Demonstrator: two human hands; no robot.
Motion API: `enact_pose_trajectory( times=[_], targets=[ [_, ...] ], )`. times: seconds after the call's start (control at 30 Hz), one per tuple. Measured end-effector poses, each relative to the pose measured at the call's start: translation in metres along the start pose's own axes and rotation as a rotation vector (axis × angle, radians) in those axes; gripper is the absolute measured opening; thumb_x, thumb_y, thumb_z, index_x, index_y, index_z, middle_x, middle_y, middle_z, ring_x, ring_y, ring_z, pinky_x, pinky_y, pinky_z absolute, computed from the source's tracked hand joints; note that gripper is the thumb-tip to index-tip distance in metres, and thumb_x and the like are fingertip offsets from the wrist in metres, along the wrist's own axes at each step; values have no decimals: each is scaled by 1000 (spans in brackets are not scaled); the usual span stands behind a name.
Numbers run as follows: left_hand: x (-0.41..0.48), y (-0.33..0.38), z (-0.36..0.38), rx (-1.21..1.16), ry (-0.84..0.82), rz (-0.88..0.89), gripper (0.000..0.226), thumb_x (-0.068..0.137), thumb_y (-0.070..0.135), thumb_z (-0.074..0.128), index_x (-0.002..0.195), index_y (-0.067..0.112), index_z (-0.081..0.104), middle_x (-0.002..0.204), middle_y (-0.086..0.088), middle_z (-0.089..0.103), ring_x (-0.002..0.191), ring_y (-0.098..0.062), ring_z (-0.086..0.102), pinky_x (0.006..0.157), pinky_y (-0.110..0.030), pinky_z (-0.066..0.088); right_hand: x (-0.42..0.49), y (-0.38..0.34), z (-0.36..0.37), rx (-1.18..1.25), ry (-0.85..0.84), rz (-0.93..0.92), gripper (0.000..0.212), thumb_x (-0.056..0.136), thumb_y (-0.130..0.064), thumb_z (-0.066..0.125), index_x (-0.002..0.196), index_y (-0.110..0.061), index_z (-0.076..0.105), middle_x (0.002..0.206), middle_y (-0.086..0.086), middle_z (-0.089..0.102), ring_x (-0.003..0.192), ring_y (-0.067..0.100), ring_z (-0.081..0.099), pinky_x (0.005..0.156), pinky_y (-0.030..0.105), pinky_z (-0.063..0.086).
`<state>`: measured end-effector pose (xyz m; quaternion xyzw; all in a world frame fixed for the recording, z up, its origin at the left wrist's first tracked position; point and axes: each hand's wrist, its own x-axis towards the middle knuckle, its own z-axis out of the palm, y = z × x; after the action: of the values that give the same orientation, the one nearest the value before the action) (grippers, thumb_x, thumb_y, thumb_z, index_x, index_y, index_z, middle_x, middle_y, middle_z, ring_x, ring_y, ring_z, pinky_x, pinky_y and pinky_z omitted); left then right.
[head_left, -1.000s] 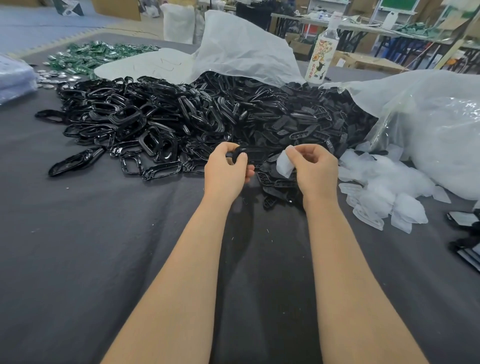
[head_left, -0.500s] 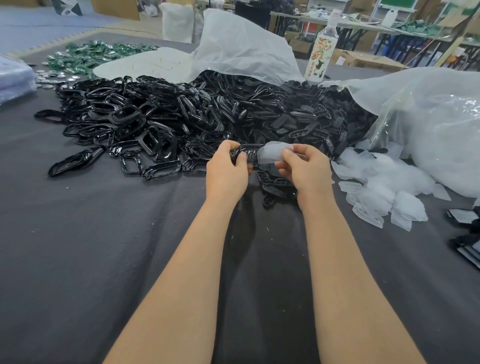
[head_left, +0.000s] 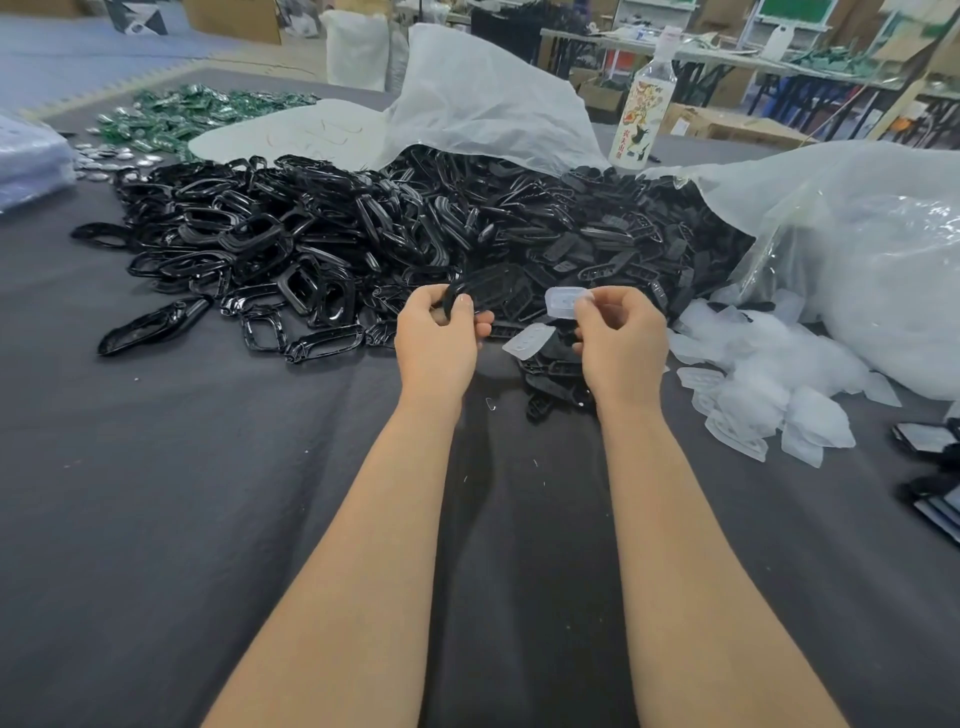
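**Left grip** (head_left: 437, 336): bare forearm stretched forward over the table (head_left: 156, 493), back of the hand up, fingers curled. It grasps one end of a black shell (head_left: 491, 293), thumb on top.

**Black shell**: matte, hard plastic, oblong with rounded ends and ribbed inside. It is held level, just above the near edge of the black heap (head_left: 322, 244).

**Right grip** (head_left: 623, 338): forearm parallel to the left one, fingers bunched. Thumb and forefinger pinch a clear pad (head_left: 561, 301) just beside the shell's free end.

**Clear pad**: soft-looking, milky and translucent, a rounded rectangle.

**Second pad** (head_left: 529, 340): same material, tilted, low between the hands. Whether anything holds it cannot be told.

**Black heap**: glossy looped frames on the left, flatter matte shells on the right, tangled and spilling from a white sack (head_left: 493, 104).

**Loose pads** (head_left: 769, 384): frosted, scattered right of the right grip, below a crinkled clear bag (head_left: 883, 270).

**Table**: dark grey cloth, lightly creased.

**Bottle** (head_left: 643, 114): upright behind the heap, printed label.
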<state>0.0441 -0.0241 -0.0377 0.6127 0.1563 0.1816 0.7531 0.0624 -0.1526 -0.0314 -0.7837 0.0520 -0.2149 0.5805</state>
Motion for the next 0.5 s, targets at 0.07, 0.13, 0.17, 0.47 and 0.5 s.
enact_pose_trajectory(
  times=[0.07, 0.13, 0.17, 0.47, 0.5],
  targets=[
    [-1, -1, 0, 35, -14, -1, 14, 100, 9, 47, 97, 22, 50, 94, -12, 66, 54, 3, 61, 57, -16, 49, 1, -3, -2, 76, -6, 19, 13, 92, -13, 59, 83, -23, 58, 80, -1, 65, 70, 9, 63, 71, 30, 55],
    [-2, -1, 1, 75, -31, 3, 11, 99, 10, 48, 106, 19, 50, 104, -19, 65, 54, 3, 62, 62, -20, 52, 1, -7, -3, 255, -72, 103, 13, 93, -8, 58, 85, -19, 60, 72, -2, 63, 53, -1, 57, 57, 17, 50],
    [-2, -2, 1, 94, -40, 9, 12, 99, 11, 48, 108, 19, 50, 106, -20, 65, 54, 4, 62, 65, -22, 53, 0, -9, -2, 333, -121, 146, 14, 93, -5, 58, 86, -17, 61, 69, -2, 62, 51, -2, 56, 54, 14, 49],
    [-3, 0, 2, 197, -53, 39, 13, 98, 15, 50, 110, 22, 50, 87, -4, 69, 66, -5, 65, 88, -42, 55, -5, -17, 0, 485, -177, 234, 13, 90, -3, 59, 83, -13, 56, 76, 4, 65, 62, 7, 67, 60, 18, 54],
    [-3, -1, 3, 206, -48, 48, 12, 98, 15, 50, 109, 21, 49, 82, 0, 68, 68, -7, 65, 88, -43, 55, -5, -16, 1, 406, -132, 181, 13, 90, -5, 59, 82, -14, 55, 76, 2, 64, 64, 8, 67, 62, 20, 54]
  ],
)
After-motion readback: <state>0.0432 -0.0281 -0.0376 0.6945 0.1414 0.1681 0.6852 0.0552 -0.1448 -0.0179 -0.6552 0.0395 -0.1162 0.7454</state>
